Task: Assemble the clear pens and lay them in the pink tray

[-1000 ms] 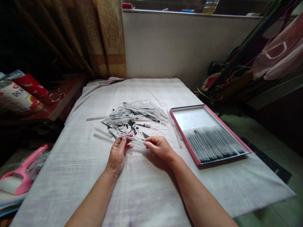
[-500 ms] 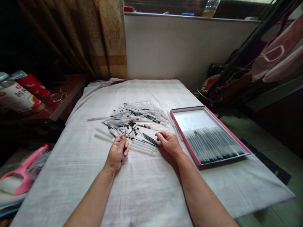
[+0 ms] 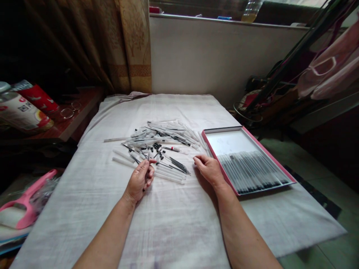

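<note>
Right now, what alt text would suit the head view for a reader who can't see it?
A person's left hand grips a pen over a white-clothed table, the right hand near an open pink-edged box holding a row of pens. Between and beyond the hands lie clear tubes and black refills.

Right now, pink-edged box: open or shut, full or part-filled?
Open, part-filled: no lid covers the pink-edged box, pens lie across its near part, and white bottom shows beyond them.
</note>
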`<state>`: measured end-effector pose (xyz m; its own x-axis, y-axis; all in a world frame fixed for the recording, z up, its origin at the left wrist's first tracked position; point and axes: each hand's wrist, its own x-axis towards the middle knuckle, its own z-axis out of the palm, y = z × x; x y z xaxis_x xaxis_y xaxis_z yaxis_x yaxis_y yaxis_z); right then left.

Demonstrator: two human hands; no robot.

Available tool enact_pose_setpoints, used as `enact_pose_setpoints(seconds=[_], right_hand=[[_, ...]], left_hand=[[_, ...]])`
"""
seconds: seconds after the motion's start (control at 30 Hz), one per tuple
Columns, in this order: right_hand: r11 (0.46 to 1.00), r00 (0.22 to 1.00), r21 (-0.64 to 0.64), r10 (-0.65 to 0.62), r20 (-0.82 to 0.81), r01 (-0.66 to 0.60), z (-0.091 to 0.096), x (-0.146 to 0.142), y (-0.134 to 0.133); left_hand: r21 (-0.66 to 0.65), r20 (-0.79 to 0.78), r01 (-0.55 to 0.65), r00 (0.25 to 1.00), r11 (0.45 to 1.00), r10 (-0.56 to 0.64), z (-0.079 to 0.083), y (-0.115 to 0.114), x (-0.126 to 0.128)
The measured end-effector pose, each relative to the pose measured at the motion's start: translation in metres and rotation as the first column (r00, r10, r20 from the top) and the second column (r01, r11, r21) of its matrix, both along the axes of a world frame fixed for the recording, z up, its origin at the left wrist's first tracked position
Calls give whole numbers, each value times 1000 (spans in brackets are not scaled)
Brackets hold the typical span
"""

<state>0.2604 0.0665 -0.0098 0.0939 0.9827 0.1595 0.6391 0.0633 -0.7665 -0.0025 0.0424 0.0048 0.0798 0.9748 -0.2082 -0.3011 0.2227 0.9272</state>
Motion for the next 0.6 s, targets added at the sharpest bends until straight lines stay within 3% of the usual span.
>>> enact_pose_setpoints(seconds=[0.17, 0.3, 0.47, 0.6], right_hand=[[999, 998, 18, -42, 53, 41, 3, 3, 10], [996, 975, 57, 50, 217, -64, 13, -11, 31], [995, 912, -58, 101, 397, -85, 20, -40, 58], [991, 885, -108, 115, 451, -74, 20, -52, 68]], left_hand=[[-3, 7, 24, 1000, 1000, -24, 1, 0, 0], [-6, -5, 55, 998, 998, -55, 2, 0, 1], [21, -8, 76, 997, 997, -76, -3, 1, 2], [26, -9, 102, 995, 994, -102, -5, 0, 1]])
